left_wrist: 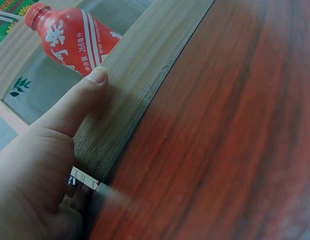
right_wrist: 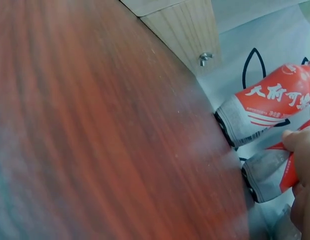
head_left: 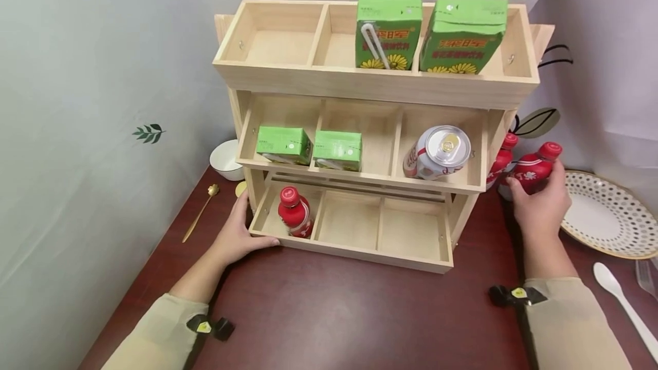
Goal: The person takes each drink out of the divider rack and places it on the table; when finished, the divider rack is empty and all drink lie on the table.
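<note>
A three-tier wooden rack [head_left: 375, 84] stands on the dark red table. My left hand [head_left: 236, 238] grips the left front corner of its lowest tier, thumb along the front board [left_wrist: 127, 82]. Just behind that thumb, a red-capped drink bottle [head_left: 295, 213] stands in the left compartment. Right of the rack, my right hand [head_left: 546, 207] holds a red drink bottle [head_left: 533, 170], thumb on its near side. A second red bottle [right_wrist: 275, 97] is close beside it, partly hidden by the rack in the head view. The right fingers behind the held bottle are mostly hidden.
Green drink cartons [head_left: 388, 33] sit on the top and middle tiers. A silver-topped can [head_left: 437, 152] occupies the middle tier's right compartment. On the right lie a dotted plate [head_left: 606, 216] and white spoon [head_left: 624, 296]; on the left, a white bowl [head_left: 226, 160] and gold spoon [head_left: 201, 213].
</note>
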The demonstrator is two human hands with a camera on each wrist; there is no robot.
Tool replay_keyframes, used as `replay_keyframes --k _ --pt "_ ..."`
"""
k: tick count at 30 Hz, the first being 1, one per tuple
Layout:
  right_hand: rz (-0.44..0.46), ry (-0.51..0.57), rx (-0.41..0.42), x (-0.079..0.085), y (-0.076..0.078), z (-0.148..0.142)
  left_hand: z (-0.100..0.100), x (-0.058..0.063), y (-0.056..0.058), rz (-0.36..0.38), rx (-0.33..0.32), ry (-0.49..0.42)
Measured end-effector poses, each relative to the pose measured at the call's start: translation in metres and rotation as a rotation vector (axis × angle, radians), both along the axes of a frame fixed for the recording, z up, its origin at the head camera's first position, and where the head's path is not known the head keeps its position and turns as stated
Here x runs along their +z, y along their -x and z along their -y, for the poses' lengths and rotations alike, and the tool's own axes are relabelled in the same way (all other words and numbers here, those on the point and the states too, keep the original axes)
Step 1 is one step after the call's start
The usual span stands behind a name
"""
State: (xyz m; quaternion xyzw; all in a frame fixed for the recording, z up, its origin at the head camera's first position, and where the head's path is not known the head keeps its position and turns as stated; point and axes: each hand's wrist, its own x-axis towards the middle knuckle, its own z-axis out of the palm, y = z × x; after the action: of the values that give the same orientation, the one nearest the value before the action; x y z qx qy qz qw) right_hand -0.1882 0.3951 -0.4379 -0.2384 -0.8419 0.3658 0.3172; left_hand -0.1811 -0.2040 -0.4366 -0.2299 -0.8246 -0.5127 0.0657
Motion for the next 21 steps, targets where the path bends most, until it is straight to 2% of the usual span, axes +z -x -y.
replay_keyframes --k 15,21 --pt "0.105 -0.005 0.047 0.0064 -0.0002 0.0014 0.0032 0.0001 -0.0012 0.003 0.009 -0.003" --pt "0.034 -0.051 0.077 0.0072 -0.0027 -0.0042 0.0032 0.0002 -0.001 0.009 0.004 0.001"
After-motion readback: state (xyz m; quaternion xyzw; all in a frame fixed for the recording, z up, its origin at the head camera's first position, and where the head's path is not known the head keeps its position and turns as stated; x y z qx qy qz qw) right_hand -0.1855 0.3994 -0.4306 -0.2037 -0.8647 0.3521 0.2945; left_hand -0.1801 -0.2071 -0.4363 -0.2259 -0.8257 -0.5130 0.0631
